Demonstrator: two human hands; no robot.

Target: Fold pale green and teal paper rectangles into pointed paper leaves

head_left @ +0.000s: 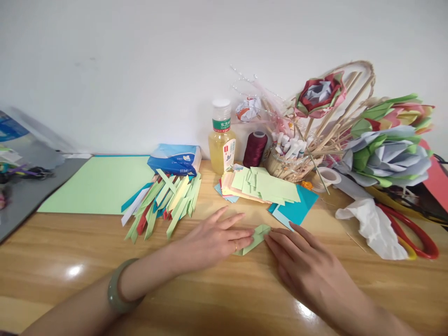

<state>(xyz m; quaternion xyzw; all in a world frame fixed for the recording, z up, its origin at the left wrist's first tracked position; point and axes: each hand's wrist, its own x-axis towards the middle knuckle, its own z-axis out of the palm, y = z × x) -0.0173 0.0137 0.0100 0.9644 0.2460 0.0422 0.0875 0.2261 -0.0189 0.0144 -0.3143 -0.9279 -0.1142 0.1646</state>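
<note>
A small piece of folded light green paper lies on the wooden table between my hands. My left hand is palm down with its fingers stretched out and spread; two fingertips rest on the paper's left part. A ring is on one finger and a green bangle on the wrist. My right hand has its fingers close together, closed at the paper's right edge. Both thumbs are mostly hidden. Behind the paper lie a stack of light green and other coloured slips and blue paper squares.
Folded coloured paper strips lie left, before a blue tissue pack and green sheet. A bottle, maroon thread spool, basket, and paper flowers stand behind. Red-handled scissors lie right by white tissue.
</note>
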